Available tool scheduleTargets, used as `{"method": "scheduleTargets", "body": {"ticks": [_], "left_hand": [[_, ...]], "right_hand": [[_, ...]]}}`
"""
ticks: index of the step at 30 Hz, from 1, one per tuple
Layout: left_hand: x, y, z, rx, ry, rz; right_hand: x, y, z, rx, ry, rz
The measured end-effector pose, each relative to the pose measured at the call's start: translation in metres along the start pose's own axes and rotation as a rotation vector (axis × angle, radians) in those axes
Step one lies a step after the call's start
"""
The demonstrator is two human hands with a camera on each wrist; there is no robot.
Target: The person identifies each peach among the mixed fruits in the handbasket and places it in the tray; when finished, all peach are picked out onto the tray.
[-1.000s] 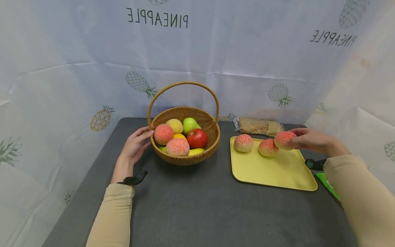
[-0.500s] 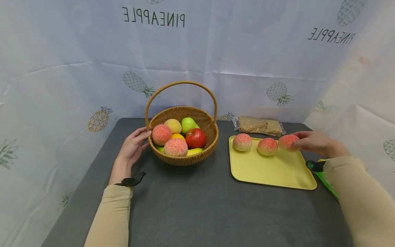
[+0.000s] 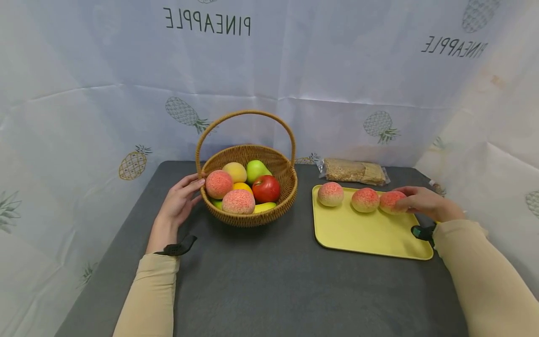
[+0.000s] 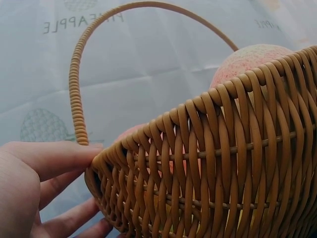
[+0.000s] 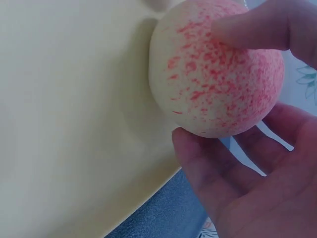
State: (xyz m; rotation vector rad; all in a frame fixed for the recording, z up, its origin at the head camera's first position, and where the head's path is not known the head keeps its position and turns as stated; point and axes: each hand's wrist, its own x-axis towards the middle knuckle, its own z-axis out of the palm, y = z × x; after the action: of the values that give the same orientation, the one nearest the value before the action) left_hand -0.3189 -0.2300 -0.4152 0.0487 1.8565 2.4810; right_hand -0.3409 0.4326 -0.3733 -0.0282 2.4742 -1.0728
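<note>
Basket point(image 4: 242, 171) partly outside left-wrist view

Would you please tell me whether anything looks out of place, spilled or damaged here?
Only the lettering on the cloth backdrop stands out: PINEAPPLE reads mirrored, possibly its reverse. I see nothing spilled or damaged: fruit lies inside the basket, which the left hand touches, and the right hand holds a peach at the yellow tray.

Right hand point(image 5: 262, 196) holds a red-speckled peach point(image 5: 198, 91) between thumb and fingers, beside the pale tray's point(image 5: 59, 119) edge. Blue-grey table surface point(image 5: 158, 213) visible beyond that edge.
</note>
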Motion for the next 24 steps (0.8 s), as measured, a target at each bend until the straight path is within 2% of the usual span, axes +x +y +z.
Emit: {"method": "scheduleTargets", "body": {"ticks": [9, 24], "left_hand": [[-0.0001, 0.0002, 0.0000, 0.009, -0.009, -0.001], [-0.0007, 0.0016, -0.0005, 0.009, -0.009, 0.006]], "right_hand": [[-0.0017, 0.0014, 0.0016, 0.020, 0.014, -0.027], [-0.0080, 0.0017, 0.0072, -0.054, 0.063, -0.040]]}}
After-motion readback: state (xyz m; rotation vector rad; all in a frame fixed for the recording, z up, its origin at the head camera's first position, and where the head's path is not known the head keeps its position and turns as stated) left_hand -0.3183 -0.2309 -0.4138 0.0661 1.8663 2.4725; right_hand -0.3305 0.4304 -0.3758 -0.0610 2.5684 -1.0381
